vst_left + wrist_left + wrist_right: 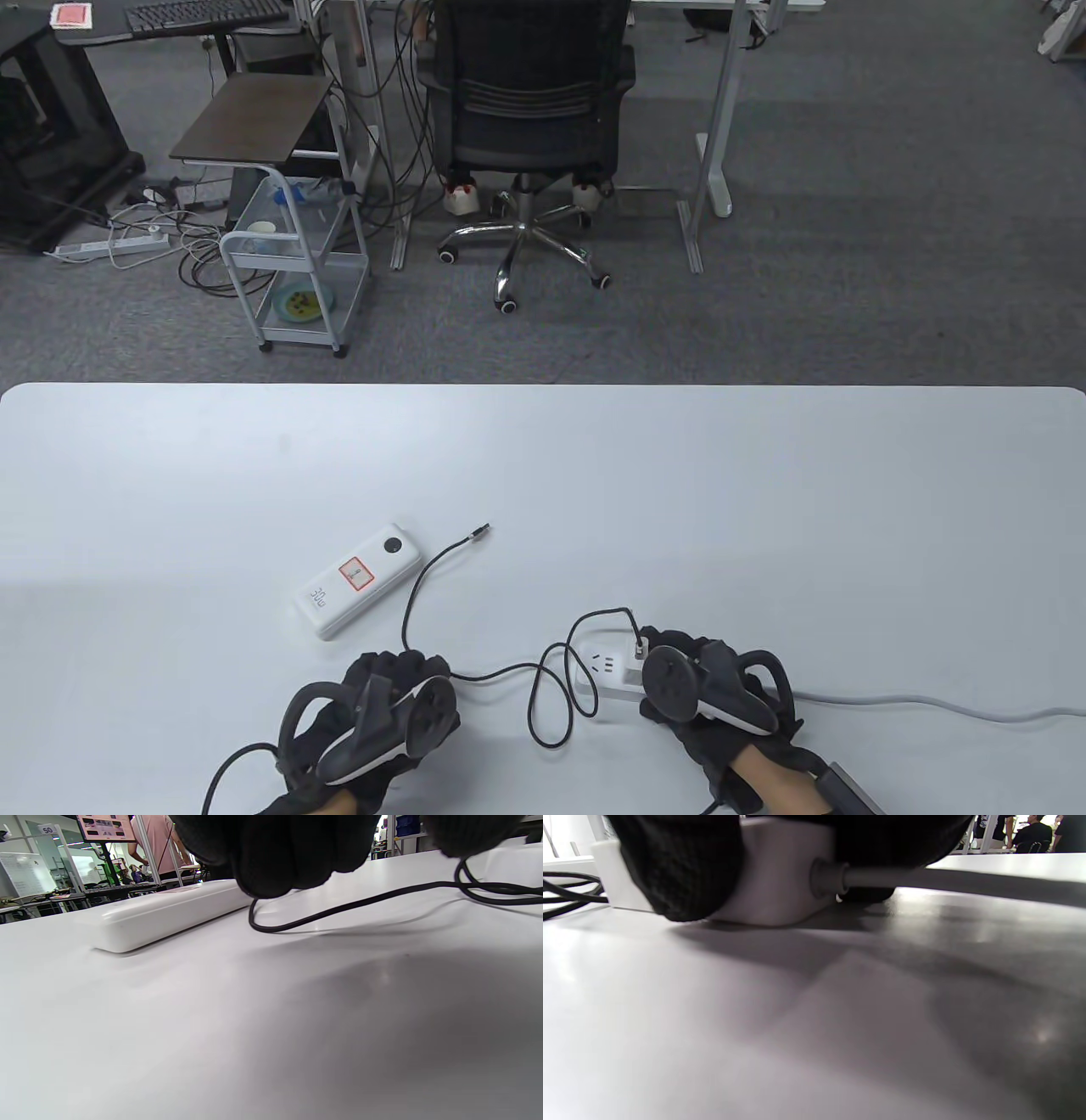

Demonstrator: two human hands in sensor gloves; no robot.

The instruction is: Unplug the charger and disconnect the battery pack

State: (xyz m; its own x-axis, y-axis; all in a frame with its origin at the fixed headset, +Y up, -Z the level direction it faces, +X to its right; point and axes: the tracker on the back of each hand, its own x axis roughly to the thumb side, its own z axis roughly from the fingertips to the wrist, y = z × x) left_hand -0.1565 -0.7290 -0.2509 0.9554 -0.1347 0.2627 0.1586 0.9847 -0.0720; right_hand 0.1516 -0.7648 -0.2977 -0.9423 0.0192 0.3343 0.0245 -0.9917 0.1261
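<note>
Table view: cable [413,607] end lies free of battery pack [360,581]; charger [638,652] seemingly still plugged; left hand [382,713] fingers curled over cable, right hand [708,696] grips power strip [607,675].

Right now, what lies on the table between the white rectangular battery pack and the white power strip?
In the table view, only the loose black cable crosses between battery pack and power strip.

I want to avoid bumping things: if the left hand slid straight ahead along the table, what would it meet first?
Probably the white battery pack, lying just beyond the left hand; the black cable runs under its fingers, so it is already at the hand. Depth is uncertain.
</note>
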